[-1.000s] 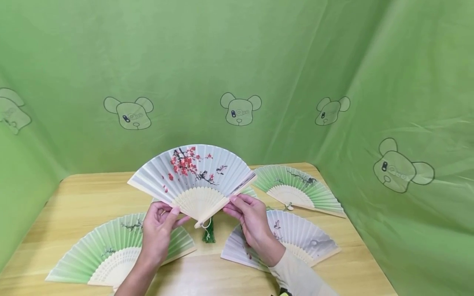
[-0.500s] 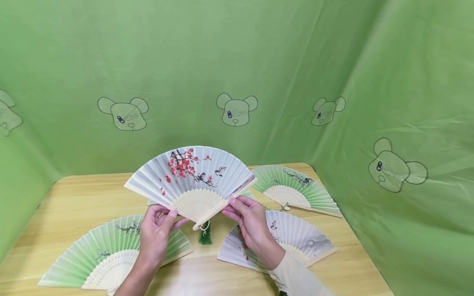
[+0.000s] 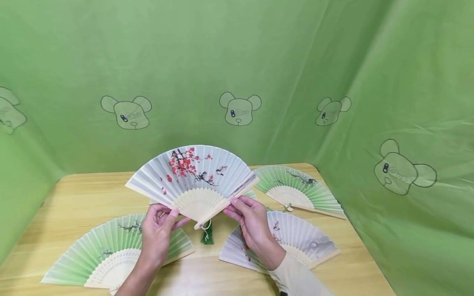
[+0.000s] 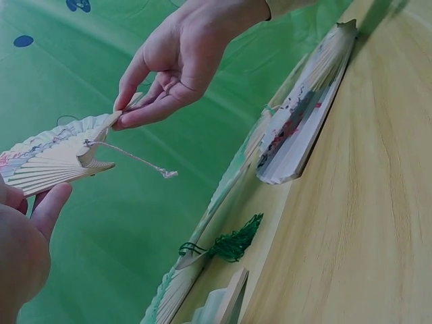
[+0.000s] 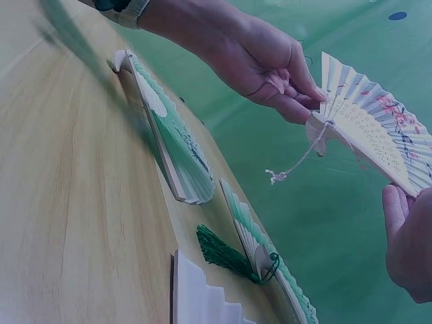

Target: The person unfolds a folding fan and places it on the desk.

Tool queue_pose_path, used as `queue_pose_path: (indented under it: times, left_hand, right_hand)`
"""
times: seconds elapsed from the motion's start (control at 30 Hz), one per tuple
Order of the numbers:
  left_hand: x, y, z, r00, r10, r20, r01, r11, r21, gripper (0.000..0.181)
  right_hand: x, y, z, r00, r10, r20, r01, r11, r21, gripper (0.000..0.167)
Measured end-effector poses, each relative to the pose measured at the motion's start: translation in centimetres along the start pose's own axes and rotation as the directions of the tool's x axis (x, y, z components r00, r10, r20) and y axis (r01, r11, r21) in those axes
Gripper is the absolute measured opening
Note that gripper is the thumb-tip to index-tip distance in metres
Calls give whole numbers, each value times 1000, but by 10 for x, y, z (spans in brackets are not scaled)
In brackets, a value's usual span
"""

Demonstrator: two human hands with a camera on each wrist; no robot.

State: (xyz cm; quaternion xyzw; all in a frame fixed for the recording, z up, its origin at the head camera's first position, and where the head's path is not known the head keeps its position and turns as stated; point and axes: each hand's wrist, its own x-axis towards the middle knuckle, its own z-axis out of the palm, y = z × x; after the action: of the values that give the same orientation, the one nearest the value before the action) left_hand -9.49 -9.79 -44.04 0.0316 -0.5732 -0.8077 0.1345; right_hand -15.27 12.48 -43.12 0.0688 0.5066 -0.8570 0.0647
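Both hands hold up a spread folding fan [image 3: 200,176] above the table, its pale pleated face printed with red blossoms and small birds. My left hand [image 3: 157,234] pinches the lower left edge between thumb and fingers. At the lower right edge, my right hand [image 3: 253,226] pinches the outer ribs. A white cord [image 4: 135,158] hangs from the fan's pivot in the left wrist view. Below, a green fan [image 3: 85,250] lies partly behind the left forearm, and a grey-white fan [image 3: 311,238] partly behind the right hand.
Another green fan [image 3: 296,187] lies at the table's back right. Behind the held fan is a mostly hidden green one with a green tassel [image 3: 208,233]. Green cloth walls [image 3: 185,61] with bear-head prints surround the wooden table [image 3: 89,193] at the back and sides.
The held fan's right edge is spread very slightly wider. Both hands keep nearly the same places, and the head view has shifted a little.
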Motion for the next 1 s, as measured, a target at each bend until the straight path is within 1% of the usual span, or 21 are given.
queue_pose_path:
  times: [0.13,0.3,0.47,0.67,1.0]
  left_hand:
    - [-1,0,0,1000,-11,-1,11,1000,0,21]
    - [-1,-1,0,1000,-21,-1,21,1000,3,21]
    - [0,0,1,1000,-28,-5,28,1000,5,21]
    - [1,2,0,1000,-29,-10,29,1000,7,21]
    - [1,2,0,1000,-25,-19,24,1000,-11,20]
  right_hand:
    - [-1,0,0,1000,-3,-5,3,1000,-2,5]
    - [-2,0,1,1000,-12,-10,12,1000,-4,10]
    - [-1,1,1,1000,-19,-13,19,1000,4,4]
    - [-1,2,2,1000,-21,-17,21,1000,11,6]
    - [-2,2,4,1000,-23,-12,23,999,30,2]
